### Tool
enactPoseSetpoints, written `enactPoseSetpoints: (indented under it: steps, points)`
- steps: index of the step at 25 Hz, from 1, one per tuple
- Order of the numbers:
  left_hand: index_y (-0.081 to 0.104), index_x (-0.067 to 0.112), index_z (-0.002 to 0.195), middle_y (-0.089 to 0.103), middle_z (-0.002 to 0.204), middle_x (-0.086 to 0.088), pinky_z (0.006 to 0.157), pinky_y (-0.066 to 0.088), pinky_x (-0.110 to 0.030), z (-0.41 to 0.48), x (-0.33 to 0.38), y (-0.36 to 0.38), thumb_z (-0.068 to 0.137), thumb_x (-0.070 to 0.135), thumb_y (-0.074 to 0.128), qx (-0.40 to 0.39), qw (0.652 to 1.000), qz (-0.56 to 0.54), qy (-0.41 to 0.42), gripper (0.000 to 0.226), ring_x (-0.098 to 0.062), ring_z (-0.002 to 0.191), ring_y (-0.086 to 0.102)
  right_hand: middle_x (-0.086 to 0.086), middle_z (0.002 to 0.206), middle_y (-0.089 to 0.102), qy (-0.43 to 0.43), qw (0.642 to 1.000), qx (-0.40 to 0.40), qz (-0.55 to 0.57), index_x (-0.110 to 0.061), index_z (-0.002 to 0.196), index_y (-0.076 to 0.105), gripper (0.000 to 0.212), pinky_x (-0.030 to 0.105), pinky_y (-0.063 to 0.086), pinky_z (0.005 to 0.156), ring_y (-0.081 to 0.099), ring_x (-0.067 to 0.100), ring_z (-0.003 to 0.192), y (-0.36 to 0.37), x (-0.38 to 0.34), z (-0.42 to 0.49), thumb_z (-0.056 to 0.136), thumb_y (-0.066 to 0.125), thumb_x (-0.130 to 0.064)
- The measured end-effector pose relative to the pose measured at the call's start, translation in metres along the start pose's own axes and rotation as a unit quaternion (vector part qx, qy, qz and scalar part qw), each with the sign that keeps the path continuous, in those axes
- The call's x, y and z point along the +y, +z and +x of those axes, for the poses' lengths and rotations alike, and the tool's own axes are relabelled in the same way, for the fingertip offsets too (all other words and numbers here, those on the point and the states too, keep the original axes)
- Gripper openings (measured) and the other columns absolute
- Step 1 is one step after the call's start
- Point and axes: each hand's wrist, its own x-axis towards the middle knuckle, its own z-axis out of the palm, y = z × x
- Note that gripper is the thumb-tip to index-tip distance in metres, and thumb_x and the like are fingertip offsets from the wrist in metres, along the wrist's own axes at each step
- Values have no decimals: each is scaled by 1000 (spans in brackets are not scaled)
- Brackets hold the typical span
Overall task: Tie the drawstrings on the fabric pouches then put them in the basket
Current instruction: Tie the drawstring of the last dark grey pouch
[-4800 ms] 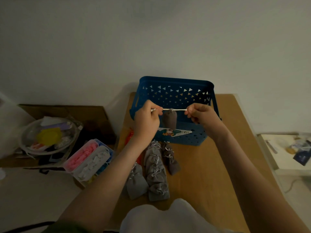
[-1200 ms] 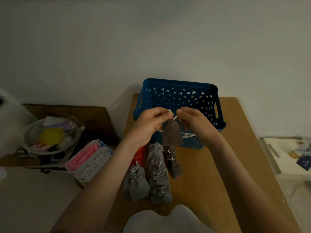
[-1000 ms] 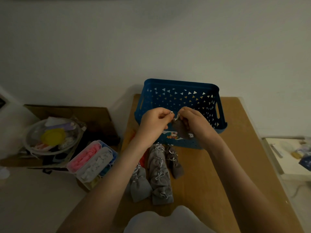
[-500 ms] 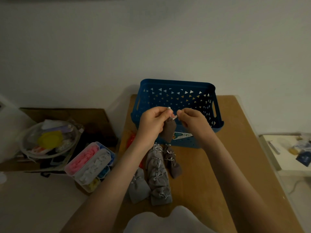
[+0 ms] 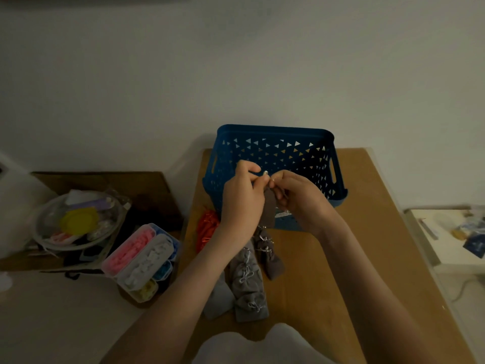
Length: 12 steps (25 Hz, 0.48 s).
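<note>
Pinching the pale drawstring (image 5: pixel 265 173) between them, the left hand (image 5: pixel 242 198) and right hand (image 5: pixel 299 199) hold a brown pouch (image 5: pixel 268 212) dangling just in front of the blue basket (image 5: pixel 275 151).

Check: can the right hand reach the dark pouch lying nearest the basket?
Likely yes once free: the dark pouch lies uncovered near the right hand, which pinches the drawstring of the held pouch.

Basket (image 5: pixel 275 131) stands at the far end of the table (image 5: pixel 372 195). Loose pouches (image 5: pixel 246 279) lie on the table before it. A box (image 5: pixel 147 256) sits left of the table, a bowl (image 5: pixel 46 216) farther left.
</note>
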Motion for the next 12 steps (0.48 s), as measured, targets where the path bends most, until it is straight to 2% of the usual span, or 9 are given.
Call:
enactPoseSetpoints:
  steps: [3,6,9,12]
  points:
    - [62,8,104,62,89,7,64,40,-1,2,-4,-2,95,17,55,4,1000,-2,-20,14,5,72,52,-3,67,50,-27,998,9,-59,-12,86,58,19,21,31,54,38,9,58,-1,3,0,99,46,-13]
    - [68,10,102,67,91,2,63,41,-4,4,-9,-3,96,19,54,-7,999,-2,-36,17,0,75,56,-2,71,55,-47,995,42,-73,-10,87,61,15,15,38,56,45,6,60,2,6,2,97,51,-13]
    - [66,10,108,66,81,-1,50,42,-9,7,-13,-1,96,19,54,-30,998,-24,-58,19,-2,57,55,-1,68,54,-22,994,98,-43,-8,84,61,14,15,40,56,47,6,60,6,10,6,96,54,-11]
    - [61,9,108,67,84,-3,45,42,-10,7,-17,1,95,22,56,-33,995,-45,-81,19,-1,49,55,-2,65,53,-1,991,130,-40,-8,81,61,14,18,41,56,47,8,60,8,16,7,94,57,-11]
